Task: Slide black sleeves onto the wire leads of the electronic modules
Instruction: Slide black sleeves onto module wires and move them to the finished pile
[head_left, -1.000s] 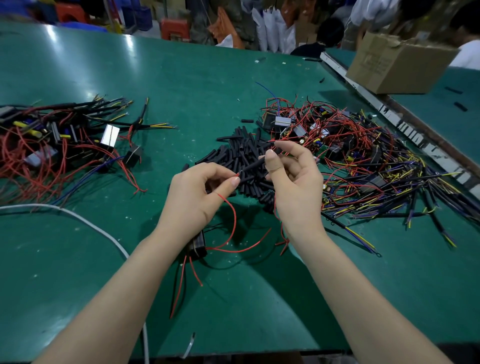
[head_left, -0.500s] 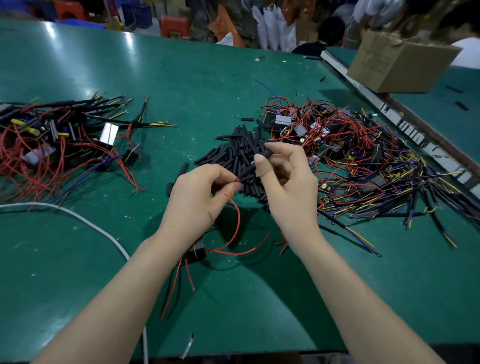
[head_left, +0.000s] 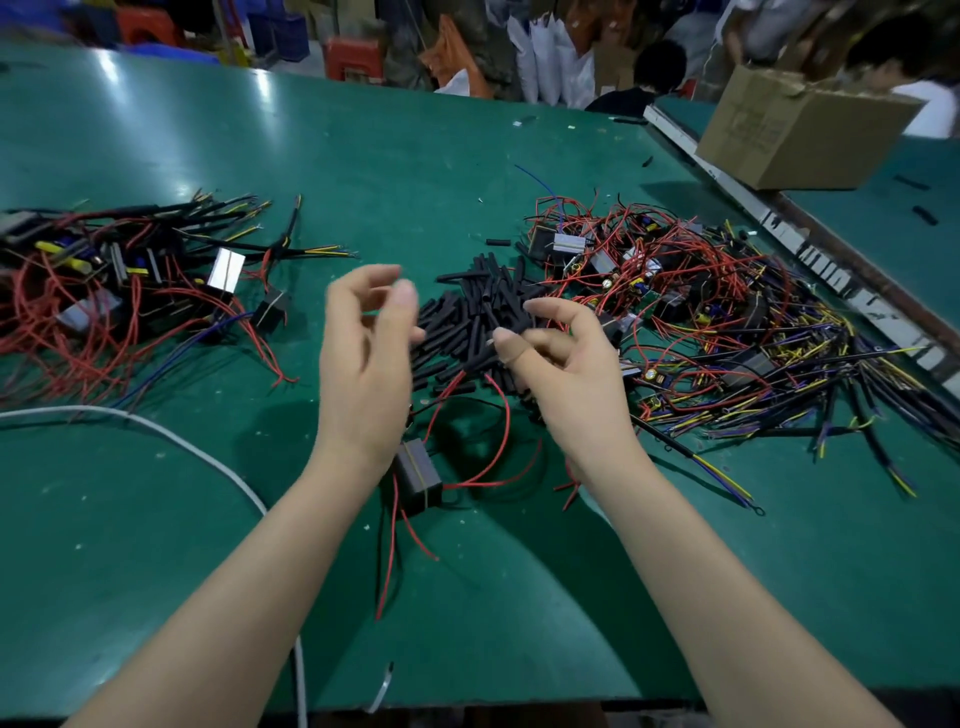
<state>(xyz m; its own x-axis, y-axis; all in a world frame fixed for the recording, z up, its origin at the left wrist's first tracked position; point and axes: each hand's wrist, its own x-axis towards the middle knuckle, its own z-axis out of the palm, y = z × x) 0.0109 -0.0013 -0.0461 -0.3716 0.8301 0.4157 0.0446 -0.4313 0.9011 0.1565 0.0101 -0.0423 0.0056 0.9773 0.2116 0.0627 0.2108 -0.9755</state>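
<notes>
A black module (head_left: 415, 480) with red leads lies on the green table (head_left: 156, 545) between my forearms. My right hand (head_left: 566, 364) pinches a black sleeve (head_left: 485, 351) between thumb and forefinger, and a red lead (head_left: 506, 415) runs from the sleeve's lower end down to the module. My left hand (head_left: 363, 353) hovers blurred to the left of the sleeve, its fingers loosely curled and holding nothing. Just beyond both hands lies a pile of loose black sleeves (head_left: 478, 296).
A tangle of modules with red, yellow and black wires (head_left: 727, 322) spreads at the right. Another heap of modules (head_left: 104, 296) lies at the left. A white cable (head_left: 171, 436) curves over the near left. A metal rail (head_left: 831, 270) and a cardboard box (head_left: 800, 130) stand far right.
My left hand has let go of the red lead and lifted away to the upper left. My right hand keeps the sleeve, now with the lead inside it.
</notes>
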